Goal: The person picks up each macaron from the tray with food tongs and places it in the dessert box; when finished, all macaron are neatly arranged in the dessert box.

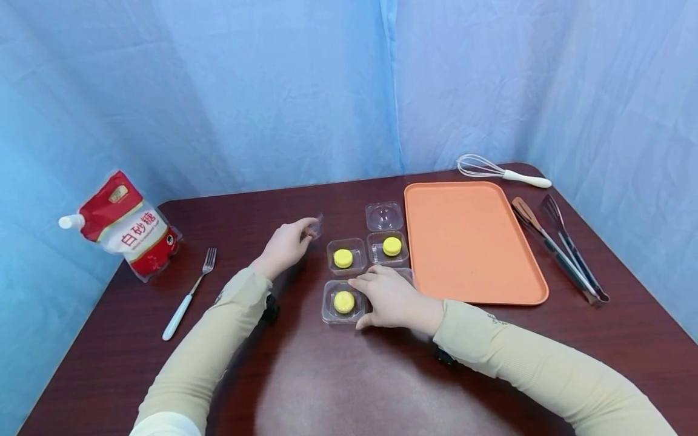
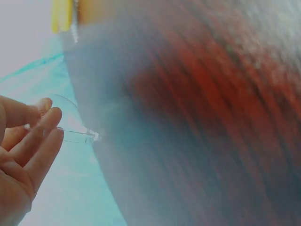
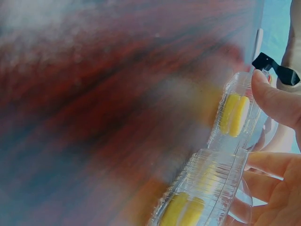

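My left hand [image 1: 287, 245] pinches a clear plastic domed lid [image 2: 70, 127] between thumb and fingertips, left of the boxes. Yellow macarons lie in small clear boxes. The back-left box [image 1: 358, 264] is uncovered. To its right is another box [image 1: 373, 254], its domed lid [image 1: 384, 216] folded back. In front, my right hand [image 1: 395, 301] grips the right side of a front-left box [image 1: 329, 309], thumb at its near side and fingers at its far side. A further clear box [image 1: 406, 275] is mostly hidden under this hand. Thumb [image 3: 275, 96] and fingers straddle clear plastic in the right wrist view.
Right of the boxes lies an orange tray [image 1: 474, 242], with a whisk [image 1: 504, 172] behind it and tongs [image 1: 567, 254] beside it. A fork [image 1: 188, 297] and a red and white sugar pouch [image 1: 133, 227] are on the left. Blue curtains surround the table.
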Demonstrator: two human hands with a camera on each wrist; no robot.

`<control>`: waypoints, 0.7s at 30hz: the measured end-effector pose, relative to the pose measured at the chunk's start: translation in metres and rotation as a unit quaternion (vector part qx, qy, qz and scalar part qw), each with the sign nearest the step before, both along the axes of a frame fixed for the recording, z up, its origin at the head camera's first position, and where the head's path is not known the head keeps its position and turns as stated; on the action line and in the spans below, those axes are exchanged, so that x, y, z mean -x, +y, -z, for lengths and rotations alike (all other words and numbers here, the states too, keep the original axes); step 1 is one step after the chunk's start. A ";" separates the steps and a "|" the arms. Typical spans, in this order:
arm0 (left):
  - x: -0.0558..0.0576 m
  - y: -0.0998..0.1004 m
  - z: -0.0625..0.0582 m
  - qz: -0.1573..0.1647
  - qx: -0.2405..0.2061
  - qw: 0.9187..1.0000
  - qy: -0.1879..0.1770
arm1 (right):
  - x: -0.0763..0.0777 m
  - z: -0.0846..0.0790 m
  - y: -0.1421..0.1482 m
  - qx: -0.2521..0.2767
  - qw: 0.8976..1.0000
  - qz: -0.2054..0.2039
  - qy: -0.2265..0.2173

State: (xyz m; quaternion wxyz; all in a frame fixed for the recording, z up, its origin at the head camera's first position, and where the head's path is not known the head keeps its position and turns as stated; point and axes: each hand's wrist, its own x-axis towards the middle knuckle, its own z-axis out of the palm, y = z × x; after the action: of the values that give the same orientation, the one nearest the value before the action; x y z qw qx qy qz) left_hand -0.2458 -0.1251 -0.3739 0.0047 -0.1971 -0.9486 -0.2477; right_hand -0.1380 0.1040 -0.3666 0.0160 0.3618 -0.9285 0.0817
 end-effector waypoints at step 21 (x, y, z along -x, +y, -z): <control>-0.016 -0.010 -0.007 -0.030 -0.192 0.979 -0.060 | 0.000 0.001 0.002 0.005 1.000 -0.011 0.013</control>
State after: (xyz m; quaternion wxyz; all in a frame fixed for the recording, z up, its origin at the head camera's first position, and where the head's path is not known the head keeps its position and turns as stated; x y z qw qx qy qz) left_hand -0.2293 -0.1350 -0.3672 -0.0071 -0.1488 -0.8871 -0.4368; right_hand -0.1376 0.1058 -0.3672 0.0290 0.3724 -0.9240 0.0822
